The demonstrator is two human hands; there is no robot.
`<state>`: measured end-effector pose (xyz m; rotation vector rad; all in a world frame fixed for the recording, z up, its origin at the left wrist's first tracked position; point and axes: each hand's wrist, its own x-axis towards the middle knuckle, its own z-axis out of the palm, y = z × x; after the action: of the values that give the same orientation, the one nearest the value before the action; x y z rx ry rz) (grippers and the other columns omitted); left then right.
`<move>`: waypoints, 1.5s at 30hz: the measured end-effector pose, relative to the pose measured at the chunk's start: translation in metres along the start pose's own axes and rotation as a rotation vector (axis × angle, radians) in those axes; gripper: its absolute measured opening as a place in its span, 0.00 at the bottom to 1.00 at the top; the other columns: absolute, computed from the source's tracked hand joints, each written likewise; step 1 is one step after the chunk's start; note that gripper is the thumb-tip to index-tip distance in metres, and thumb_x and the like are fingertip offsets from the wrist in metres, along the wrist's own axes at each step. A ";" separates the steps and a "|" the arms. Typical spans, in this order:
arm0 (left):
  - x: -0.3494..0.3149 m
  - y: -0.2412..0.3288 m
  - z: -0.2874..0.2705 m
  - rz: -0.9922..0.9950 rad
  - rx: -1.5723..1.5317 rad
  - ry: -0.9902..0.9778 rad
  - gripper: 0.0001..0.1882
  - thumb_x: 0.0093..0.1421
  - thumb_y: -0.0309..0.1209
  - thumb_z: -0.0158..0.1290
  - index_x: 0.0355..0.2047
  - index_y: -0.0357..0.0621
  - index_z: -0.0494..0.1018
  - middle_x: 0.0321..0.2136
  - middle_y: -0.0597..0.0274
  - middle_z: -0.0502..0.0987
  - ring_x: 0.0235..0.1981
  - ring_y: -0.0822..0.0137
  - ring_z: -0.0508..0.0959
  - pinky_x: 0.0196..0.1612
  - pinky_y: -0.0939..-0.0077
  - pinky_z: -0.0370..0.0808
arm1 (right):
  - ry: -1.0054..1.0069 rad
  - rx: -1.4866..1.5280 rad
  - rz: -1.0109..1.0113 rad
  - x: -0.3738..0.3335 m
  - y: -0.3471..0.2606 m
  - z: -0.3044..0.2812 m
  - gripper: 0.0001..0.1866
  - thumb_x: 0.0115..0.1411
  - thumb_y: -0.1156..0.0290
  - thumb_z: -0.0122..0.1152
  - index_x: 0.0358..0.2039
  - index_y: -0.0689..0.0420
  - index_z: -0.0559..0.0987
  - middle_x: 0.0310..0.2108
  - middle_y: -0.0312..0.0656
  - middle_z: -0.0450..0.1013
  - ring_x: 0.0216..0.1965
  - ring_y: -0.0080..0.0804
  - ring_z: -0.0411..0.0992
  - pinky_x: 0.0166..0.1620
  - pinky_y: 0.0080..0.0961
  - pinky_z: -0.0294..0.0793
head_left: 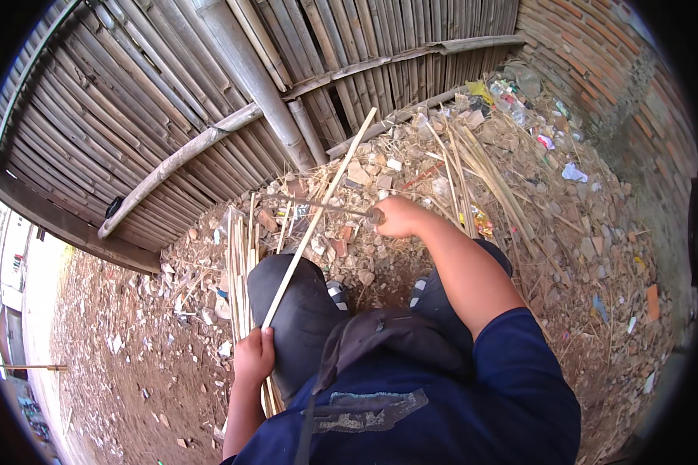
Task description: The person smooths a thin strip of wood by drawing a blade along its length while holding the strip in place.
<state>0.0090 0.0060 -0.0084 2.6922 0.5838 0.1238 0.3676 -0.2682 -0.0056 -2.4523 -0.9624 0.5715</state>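
My left hand (253,355) is closed round the lower end of a long pale bamboo strip (336,184), beside my left knee. From there the strip slants up and away to the right, past the knee. My right hand (398,217), ahead of my right knee, grips the handle of a knife (351,210). Its long, thin, dark blade points left and crosses the strip about halfway along. Whether the edge is biting into the strip I cannot tell. A bundle of similar bamboo strips (239,267) lies along the outside of my left leg.
More bamboo strips (495,177) lie on the ground to the right. Stones, brick pieces and litter cover the dirt floor (147,380). A bamboo wall (171,70) stands ahead, and a brick wall (636,101) closes off the right.
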 end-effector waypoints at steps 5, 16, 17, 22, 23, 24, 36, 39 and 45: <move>-0.004 0.009 -0.005 -0.034 0.035 0.028 0.24 0.72 0.42 0.45 0.22 0.37 0.69 0.17 0.37 0.74 0.23 0.35 0.77 0.28 0.43 0.71 | 0.174 -0.017 0.023 0.002 -0.007 0.005 0.12 0.53 0.64 0.62 0.37 0.53 0.82 0.36 0.50 0.80 0.42 0.52 0.78 0.47 0.43 0.78; -0.002 -0.002 0.003 -0.028 -0.020 0.044 0.23 0.71 0.43 0.47 0.23 0.40 0.68 0.17 0.39 0.74 0.22 0.34 0.77 0.28 0.42 0.72 | 0.039 0.062 0.091 0.000 -0.002 -0.010 0.12 0.51 0.65 0.64 0.35 0.57 0.82 0.35 0.52 0.80 0.41 0.52 0.78 0.44 0.44 0.77; -0.002 -0.002 0.003 -0.027 -0.022 0.054 0.23 0.71 0.43 0.47 0.23 0.40 0.68 0.17 0.39 0.74 0.22 0.34 0.77 0.28 0.42 0.72 | 0.091 0.092 0.108 0.003 0.004 -0.012 0.12 0.52 0.66 0.64 0.36 0.57 0.81 0.36 0.51 0.80 0.42 0.53 0.78 0.45 0.44 0.77; -0.003 0.000 0.002 -0.014 0.016 0.056 0.21 0.70 0.43 0.48 0.24 0.40 0.68 0.17 0.39 0.75 0.21 0.35 0.76 0.26 0.41 0.71 | 0.100 0.018 0.089 -0.015 -0.035 -0.014 0.11 0.52 0.69 0.62 0.37 0.55 0.81 0.36 0.49 0.80 0.41 0.50 0.79 0.44 0.43 0.78; -0.004 0.001 0.001 -0.010 0.018 0.047 0.21 0.70 0.43 0.48 0.24 0.40 0.68 0.17 0.39 0.75 0.21 0.35 0.76 0.26 0.41 0.71 | -0.006 -0.048 0.078 -0.019 -0.044 -0.011 0.10 0.53 0.71 0.62 0.37 0.54 0.81 0.36 0.48 0.80 0.41 0.49 0.79 0.44 0.43 0.78; -0.004 0.003 0.000 -0.011 0.030 0.044 0.21 0.71 0.43 0.47 0.24 0.40 0.68 0.17 0.39 0.75 0.22 0.35 0.77 0.26 0.41 0.71 | -0.032 -0.135 0.009 -0.020 -0.048 -0.005 0.09 0.52 0.71 0.60 0.35 0.52 0.82 0.34 0.47 0.80 0.39 0.47 0.80 0.43 0.44 0.78; 0.000 -0.002 -0.002 -0.015 0.056 0.027 0.23 0.71 0.46 0.46 0.25 0.40 0.70 0.19 0.39 0.76 0.23 0.34 0.78 0.28 0.40 0.73 | 0.159 0.059 0.137 -0.002 -0.008 -0.011 0.13 0.54 0.67 0.61 0.40 0.56 0.81 0.37 0.51 0.80 0.40 0.49 0.78 0.44 0.42 0.78; -0.002 -0.006 0.001 -0.011 0.058 0.027 0.24 0.71 0.45 0.46 0.24 0.39 0.69 0.18 0.39 0.76 0.22 0.34 0.77 0.27 0.41 0.73 | -0.042 -0.077 0.036 -0.017 -0.047 -0.006 0.10 0.54 0.67 0.62 0.36 0.55 0.81 0.31 0.47 0.79 0.36 0.44 0.79 0.41 0.42 0.78; -0.002 -0.003 -0.001 0.049 -0.013 0.057 0.23 0.71 0.43 0.47 0.23 0.39 0.68 0.17 0.39 0.74 0.21 0.35 0.77 0.25 0.42 0.72 | 0.035 0.061 0.113 -0.003 -0.007 -0.010 0.11 0.52 0.67 0.60 0.36 0.56 0.82 0.35 0.52 0.80 0.40 0.52 0.79 0.44 0.44 0.78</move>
<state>0.0062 0.0084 -0.0093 2.6986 0.5319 0.2174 0.3672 -0.2681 0.0072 -2.4657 -0.7852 0.5850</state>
